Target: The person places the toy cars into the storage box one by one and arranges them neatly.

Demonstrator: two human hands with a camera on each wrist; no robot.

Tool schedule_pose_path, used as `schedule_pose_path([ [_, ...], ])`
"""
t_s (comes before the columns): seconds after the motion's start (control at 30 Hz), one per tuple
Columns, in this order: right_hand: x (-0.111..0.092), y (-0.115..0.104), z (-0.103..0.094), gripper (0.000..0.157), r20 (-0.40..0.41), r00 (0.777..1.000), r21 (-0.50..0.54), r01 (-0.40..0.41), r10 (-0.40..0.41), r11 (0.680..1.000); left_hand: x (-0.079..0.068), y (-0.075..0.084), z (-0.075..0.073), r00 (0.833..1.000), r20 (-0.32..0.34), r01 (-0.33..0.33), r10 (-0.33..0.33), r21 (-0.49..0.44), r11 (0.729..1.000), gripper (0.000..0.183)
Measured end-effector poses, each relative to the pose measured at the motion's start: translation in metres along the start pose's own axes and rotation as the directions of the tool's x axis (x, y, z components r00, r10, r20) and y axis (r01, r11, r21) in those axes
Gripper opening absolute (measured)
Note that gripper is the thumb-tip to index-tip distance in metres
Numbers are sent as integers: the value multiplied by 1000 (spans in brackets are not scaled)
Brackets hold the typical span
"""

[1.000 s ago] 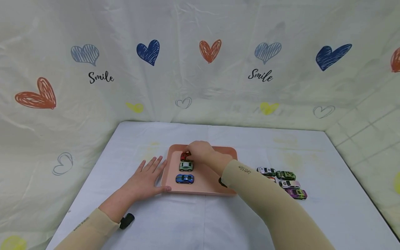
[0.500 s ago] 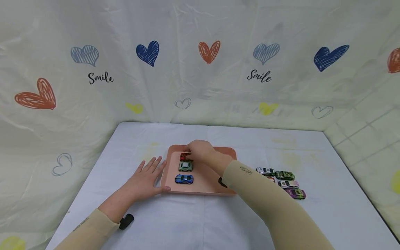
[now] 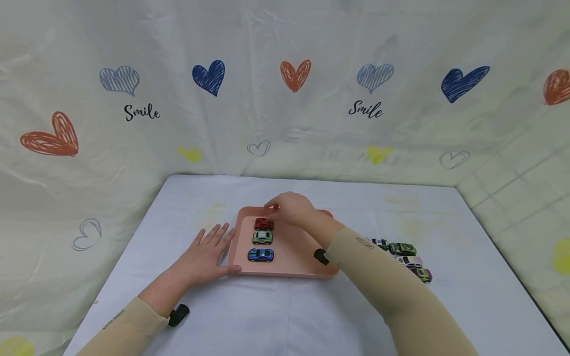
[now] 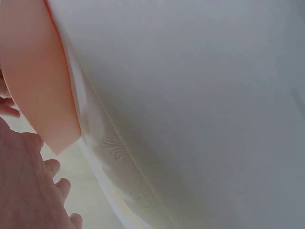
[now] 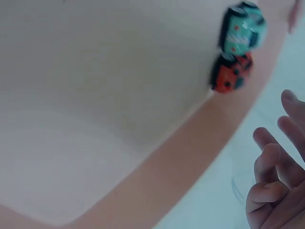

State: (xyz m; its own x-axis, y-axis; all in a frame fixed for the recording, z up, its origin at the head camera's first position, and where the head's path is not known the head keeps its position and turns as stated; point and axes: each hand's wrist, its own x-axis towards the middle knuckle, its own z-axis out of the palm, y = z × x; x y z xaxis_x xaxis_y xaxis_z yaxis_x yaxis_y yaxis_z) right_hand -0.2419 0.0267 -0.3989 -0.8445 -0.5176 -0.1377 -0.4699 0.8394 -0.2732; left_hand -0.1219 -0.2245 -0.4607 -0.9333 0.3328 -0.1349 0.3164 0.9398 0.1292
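A pink tray (image 3: 296, 257) lies on the table with three toy cars in a column on its left side. At the top sits a red toy car (image 3: 264, 225), close behind a pale green toy car (image 3: 262, 238); a blue toy car (image 3: 261, 255) is nearer the front. My left hand (image 3: 200, 262) lies spread at the tray's left edge, thumb at the front corner. Just above and right of the red car is my right hand (image 3: 291, 210), its fingers loosely bent. The right wrist view shows this right hand (image 5: 281, 176) holding nothing, apart from the red car (image 5: 231, 76).
Right of the tray, several toy cars stand grouped on the white table, including a dark green one (image 3: 403, 249) and a purple and yellow one (image 3: 422, 274). My right sleeve (image 3: 369, 272) partly covers them. A heart-printed curtain (image 3: 249, 113) hangs behind the table.
My right hand has let go of the red car and lifted up and slightly right. The red car now shows fully in the tray. My left hand stays in place.
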Motion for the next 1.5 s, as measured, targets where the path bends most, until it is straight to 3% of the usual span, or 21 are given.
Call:
schedule_pose_path([
  [0.23, -16, 20, -17, 43, -40, 999, 74, -34, 37, 997, 1, -4, 9, 1000, -30, -2, 2, 3, 1000, 107],
  [0.63, -64, 69, -38, 42, -66, 995, 65, -71, 75, 995, 0, -3, 7, 1000, -29, -2, 2, -10, 1000, 107],
  [0.87, -101, 103, -31, 40, -89, 992, 65, -82, 88, 994, -1, 0, 1, 1000, -11, -2, 2, -14, 1000, 105],
  [1.2, -149, 153, -22, 47, -8, 990, 60, -137, 138, 989, 2, -4, 6, 1000, -25, -4, 3, -8, 1000, 106],
  [1.5, -175, 185, -22, 46, 5, 987, 86, -162, 162, 983, 2, -7, 11, 999, -48, -13, 13, -3, 1000, 107],
])
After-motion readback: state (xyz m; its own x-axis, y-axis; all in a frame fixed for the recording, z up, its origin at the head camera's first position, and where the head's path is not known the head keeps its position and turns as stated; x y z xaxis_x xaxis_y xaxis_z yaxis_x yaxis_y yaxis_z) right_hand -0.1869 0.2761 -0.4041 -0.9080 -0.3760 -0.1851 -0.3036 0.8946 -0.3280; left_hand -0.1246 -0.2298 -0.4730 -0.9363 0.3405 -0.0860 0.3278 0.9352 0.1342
